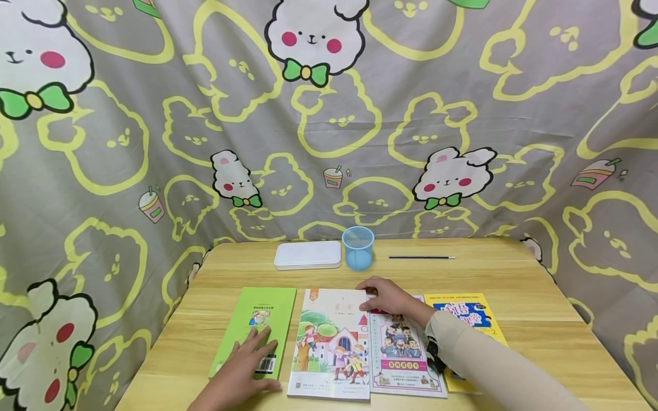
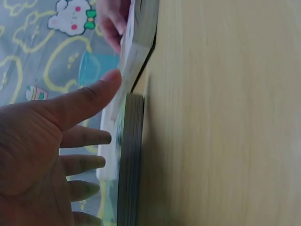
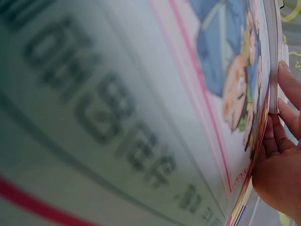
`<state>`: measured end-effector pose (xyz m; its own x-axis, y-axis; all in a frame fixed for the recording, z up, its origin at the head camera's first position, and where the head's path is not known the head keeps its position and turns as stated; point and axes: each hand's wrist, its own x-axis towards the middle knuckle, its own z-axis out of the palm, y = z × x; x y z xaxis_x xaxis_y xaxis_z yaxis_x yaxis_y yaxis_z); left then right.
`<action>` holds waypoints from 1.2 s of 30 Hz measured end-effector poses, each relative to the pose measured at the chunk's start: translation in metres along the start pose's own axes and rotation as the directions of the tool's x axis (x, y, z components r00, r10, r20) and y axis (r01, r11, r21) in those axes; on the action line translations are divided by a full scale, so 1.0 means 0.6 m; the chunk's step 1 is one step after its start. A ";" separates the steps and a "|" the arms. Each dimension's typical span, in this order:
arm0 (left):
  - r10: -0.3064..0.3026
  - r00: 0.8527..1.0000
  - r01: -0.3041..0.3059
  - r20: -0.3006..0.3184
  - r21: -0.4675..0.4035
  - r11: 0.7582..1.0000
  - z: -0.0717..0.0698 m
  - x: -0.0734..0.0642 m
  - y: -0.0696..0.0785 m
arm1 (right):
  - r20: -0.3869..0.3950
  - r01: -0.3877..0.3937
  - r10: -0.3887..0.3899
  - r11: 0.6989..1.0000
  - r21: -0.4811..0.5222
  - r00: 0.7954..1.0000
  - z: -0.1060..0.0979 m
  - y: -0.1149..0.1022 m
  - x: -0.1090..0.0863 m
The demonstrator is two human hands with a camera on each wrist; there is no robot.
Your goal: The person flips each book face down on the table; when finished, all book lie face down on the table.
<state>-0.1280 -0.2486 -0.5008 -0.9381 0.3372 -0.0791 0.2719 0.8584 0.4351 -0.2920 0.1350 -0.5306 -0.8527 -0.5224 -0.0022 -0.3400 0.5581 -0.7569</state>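
Observation:
My left hand (image 1: 243, 361) is spread over the lower part of a green book (image 1: 275, 302), fingers apart. In the left wrist view its straight fingers (image 2: 84, 162) lie over the cover, beside the page edges. To the right lies a thick white book (image 1: 308, 365) with a cartoon castle and children. My right hand (image 1: 390, 299) grips that book's upper right corner, thumb at the cover's side and index finger at the top edge. Beneath my right wrist is a pink-bordered book (image 1: 401, 377), its upper part partly covered. A yellow book (image 1: 485, 308) lies farther right, partly behind my sleeve.
Along the back of the wooden table (image 1: 205, 302) are a white case (image 1: 307, 255), a translucent blue cup (image 1: 358, 249) and a dark pencil (image 1: 421, 257). A grey curtain (image 1: 319, 131) with cartoon animals hangs behind the table and at both sides.

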 end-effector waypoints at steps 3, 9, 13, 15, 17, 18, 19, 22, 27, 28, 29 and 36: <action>0.028 1.000 -0.028 0.006 -0.008 1.000 0.004 0.003 0.010 | 0.003 0.001 -0.001 1.000 0.000 1.000 0.000 0.000 0.000; 0.088 0.995 -0.085 0.050 -0.051 0.995 0.013 0.009 0.029 | 0.006 0.006 -0.006 1.000 0.004 1.000 -0.001 0.001 -0.002; 0.136 0.985 -0.127 0.109 -0.085 0.988 0.019 0.015 0.036 | 0.004 0.008 -0.008 1.000 0.003 1.000 -0.001 0.002 -0.002; 0.157 0.978 -0.147 0.134 -0.084 0.986 0.022 0.016 0.037 | 0.002 0.006 -0.006 1.000 0.000 1.000 -0.001 0.002 -0.001; 0.167 0.973 -0.157 0.157 -0.075 0.985 0.025 0.018 0.038 | 0.001 0.001 -0.001 1.000 -0.001 1.000 -0.001 0.001 -0.001; 0.164 0.972 -0.154 0.168 -0.070 0.986 0.026 0.018 0.039 | 0.001 -0.002 0.002 1.000 -0.001 1.000 0.000 0.001 0.000; 0.160 0.971 -0.151 0.176 -0.066 0.986 0.027 0.019 0.040 | 0.002 -0.003 0.003 1.000 0.000 1.000 0.000 0.002 0.000; 0.143 0.972 -0.138 0.189 -0.038 0.990 0.028 0.020 0.043 | 0.003 -0.006 0.006 1.000 0.007 1.000 0.000 0.002 0.001; 0.136 0.973 -0.138 0.188 -0.001 0.990 0.032 0.021 0.043 | 0.004 -0.010 0.010 1.000 0.009 1.000 0.000 0.003 0.001; 0.137 0.973 -0.140 0.188 0.004 0.990 0.032 0.021 0.042 | 0.005 -0.011 0.011 1.000 0.010 1.000 0.000 0.002 0.001; 0.138 0.973 -0.143 0.187 0.009 0.990 0.033 0.021 0.042 | 0.006 -0.011 0.010 1.000 0.009 1.000 0.000 0.003 0.001; 0.136 0.974 -0.145 0.181 0.035 0.989 0.036 0.021 0.045 | 0.005 -0.010 0.010 1.000 0.018 1.000 0.000 0.002 0.001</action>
<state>-0.1278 -0.2128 -0.5092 -0.8376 0.5156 -0.1804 0.4121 0.8133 0.4107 -0.2927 0.1352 -0.5315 -0.8541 -0.5200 -0.0130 -0.3243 0.5518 -0.7683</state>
